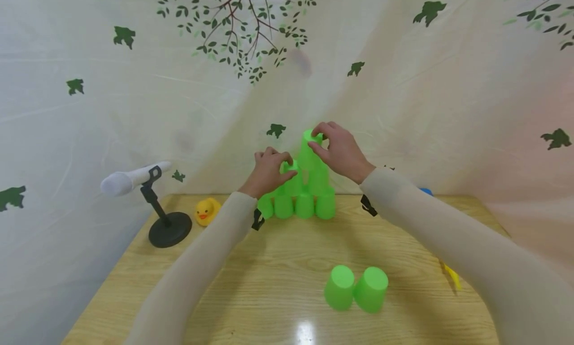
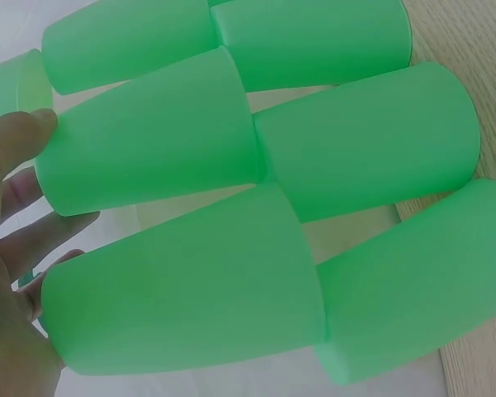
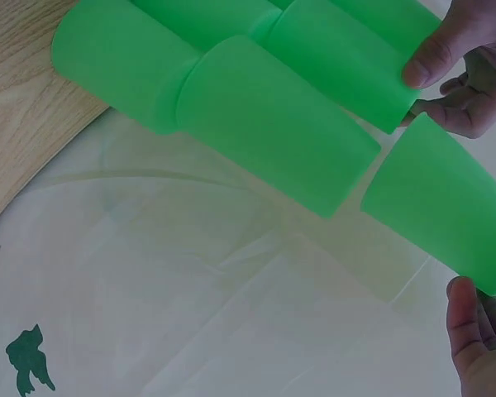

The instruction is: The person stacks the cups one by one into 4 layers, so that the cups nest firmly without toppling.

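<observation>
Green and upturned, a top cup (image 1: 308, 156) is being pinched near its base between the thumb and fingers of the right hand (image 1: 343, 153), over a pyramid (image 1: 318, 181) of matching cups; whether it is being borne by those below cannot be told. A middle-row cup (image 1: 293, 185) is being held around its base by the left hand (image 1: 268, 173), thumb on one side, fingers on the other. The bottom row (image 1: 304, 206) is being carried by the bench (image 1: 269, 295) close to its back edge. Two loose cups (image 1: 339, 289) are being supported mouth-down, side by side, toward the front edge. Near the back left corner, a yellow duck (image 1: 207, 212) and a white microphone (image 1: 134, 179) on a black stand (image 1: 169, 231) are being carried. Toward the right edge, a yellow object (image 1: 453, 277) is being partly hidden by the right sleeve (image 1: 448, 230).
</observation>
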`<control>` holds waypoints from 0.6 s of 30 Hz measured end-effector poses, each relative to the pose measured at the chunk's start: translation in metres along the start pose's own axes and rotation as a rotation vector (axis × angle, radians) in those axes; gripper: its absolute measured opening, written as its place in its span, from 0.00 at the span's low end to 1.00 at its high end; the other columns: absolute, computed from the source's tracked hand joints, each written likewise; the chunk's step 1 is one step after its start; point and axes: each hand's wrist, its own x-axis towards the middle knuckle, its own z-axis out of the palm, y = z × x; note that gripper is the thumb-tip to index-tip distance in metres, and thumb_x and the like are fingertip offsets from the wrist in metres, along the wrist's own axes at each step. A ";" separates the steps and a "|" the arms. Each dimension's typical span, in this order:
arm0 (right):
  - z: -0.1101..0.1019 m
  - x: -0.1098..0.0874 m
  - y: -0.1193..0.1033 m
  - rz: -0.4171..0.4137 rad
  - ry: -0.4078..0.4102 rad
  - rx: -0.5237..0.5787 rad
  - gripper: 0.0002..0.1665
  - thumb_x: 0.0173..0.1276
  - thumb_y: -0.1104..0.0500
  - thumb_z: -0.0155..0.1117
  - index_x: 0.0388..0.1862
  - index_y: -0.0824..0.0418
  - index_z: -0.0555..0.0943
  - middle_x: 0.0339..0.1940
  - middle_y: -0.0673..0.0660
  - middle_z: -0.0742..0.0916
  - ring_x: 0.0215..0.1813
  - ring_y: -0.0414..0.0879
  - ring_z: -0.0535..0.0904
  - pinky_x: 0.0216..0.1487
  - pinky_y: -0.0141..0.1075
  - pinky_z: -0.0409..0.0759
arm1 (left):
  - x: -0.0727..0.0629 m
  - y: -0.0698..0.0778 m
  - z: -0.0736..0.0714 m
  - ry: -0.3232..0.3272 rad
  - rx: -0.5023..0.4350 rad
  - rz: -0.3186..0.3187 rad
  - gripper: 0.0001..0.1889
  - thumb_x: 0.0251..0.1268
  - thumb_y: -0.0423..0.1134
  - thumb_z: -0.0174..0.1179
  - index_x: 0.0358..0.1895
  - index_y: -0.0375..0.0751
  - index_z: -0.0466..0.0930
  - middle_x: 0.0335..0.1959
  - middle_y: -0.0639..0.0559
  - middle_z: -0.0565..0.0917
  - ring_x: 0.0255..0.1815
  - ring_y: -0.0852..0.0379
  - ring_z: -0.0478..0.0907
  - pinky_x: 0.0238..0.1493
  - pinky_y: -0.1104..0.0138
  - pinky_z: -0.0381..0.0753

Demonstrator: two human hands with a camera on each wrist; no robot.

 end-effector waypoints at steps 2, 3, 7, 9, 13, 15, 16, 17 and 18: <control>0.001 0.002 -0.001 0.005 -0.004 0.003 0.14 0.68 0.54 0.61 0.47 0.61 0.75 0.46 0.58 0.79 0.46 0.55 0.75 0.42 0.43 0.75 | 0.000 0.000 0.000 0.002 -0.007 -0.002 0.16 0.61 0.51 0.63 0.45 0.46 0.79 0.42 0.54 0.81 0.49 0.52 0.66 0.52 0.52 0.49; 0.002 0.003 -0.001 0.007 -0.006 0.003 0.14 0.68 0.54 0.61 0.47 0.61 0.75 0.46 0.58 0.79 0.46 0.55 0.75 0.42 0.43 0.75 | -0.001 0.000 0.000 0.003 -0.013 -0.003 0.16 0.61 0.51 0.63 0.45 0.46 0.79 0.42 0.54 0.81 0.49 0.51 0.65 0.52 0.52 0.49; 0.003 0.006 -0.002 0.018 -0.014 0.009 0.14 0.68 0.54 0.61 0.47 0.62 0.75 0.46 0.59 0.79 0.45 0.54 0.75 0.43 0.44 0.75 | -0.002 0.000 -0.002 0.004 -0.026 -0.010 0.18 0.61 0.51 0.63 0.48 0.45 0.77 0.43 0.54 0.80 0.50 0.51 0.65 0.52 0.53 0.50; 0.004 0.007 -0.001 0.024 -0.017 0.006 0.15 0.68 0.54 0.61 0.47 0.62 0.75 0.46 0.59 0.79 0.45 0.54 0.75 0.44 0.44 0.74 | -0.002 -0.001 -0.004 0.006 -0.027 -0.013 0.19 0.61 0.51 0.63 0.49 0.45 0.77 0.44 0.53 0.80 0.50 0.51 0.65 0.51 0.53 0.50; 0.005 0.009 0.001 0.035 -0.025 -0.003 0.15 0.69 0.54 0.60 0.47 0.62 0.75 0.45 0.59 0.79 0.45 0.54 0.75 0.45 0.44 0.74 | -0.003 -0.001 -0.007 0.023 -0.036 -0.008 0.18 0.61 0.50 0.63 0.49 0.44 0.76 0.46 0.53 0.80 0.50 0.50 0.65 0.51 0.54 0.51; 0.006 0.009 0.001 0.041 -0.027 0.000 0.15 0.69 0.54 0.60 0.47 0.62 0.75 0.45 0.60 0.79 0.45 0.55 0.75 0.45 0.44 0.74 | -0.004 -0.002 -0.008 0.033 -0.043 -0.001 0.18 0.61 0.50 0.63 0.49 0.44 0.77 0.46 0.53 0.80 0.50 0.50 0.65 0.50 0.54 0.51; 0.006 0.010 0.002 0.045 -0.029 0.004 0.15 0.69 0.54 0.60 0.47 0.62 0.75 0.46 0.60 0.79 0.45 0.55 0.75 0.45 0.44 0.74 | -0.004 -0.002 -0.008 0.037 -0.044 0.002 0.18 0.62 0.49 0.63 0.49 0.44 0.77 0.46 0.53 0.80 0.50 0.50 0.65 0.50 0.54 0.51; 0.006 0.010 0.002 0.047 -0.030 0.009 0.15 0.69 0.54 0.60 0.48 0.63 0.75 0.46 0.60 0.79 0.45 0.55 0.75 0.45 0.44 0.74 | -0.005 -0.002 -0.009 0.039 -0.044 0.004 0.17 0.62 0.49 0.62 0.49 0.44 0.77 0.46 0.53 0.80 0.50 0.50 0.65 0.50 0.54 0.51; 0.006 0.010 0.002 0.052 -0.031 0.013 0.15 0.69 0.54 0.60 0.48 0.63 0.75 0.46 0.60 0.79 0.45 0.56 0.75 0.45 0.45 0.74 | -0.005 -0.003 -0.009 0.040 -0.043 0.008 0.17 0.62 0.49 0.62 0.49 0.44 0.77 0.46 0.53 0.80 0.50 0.50 0.65 0.50 0.54 0.51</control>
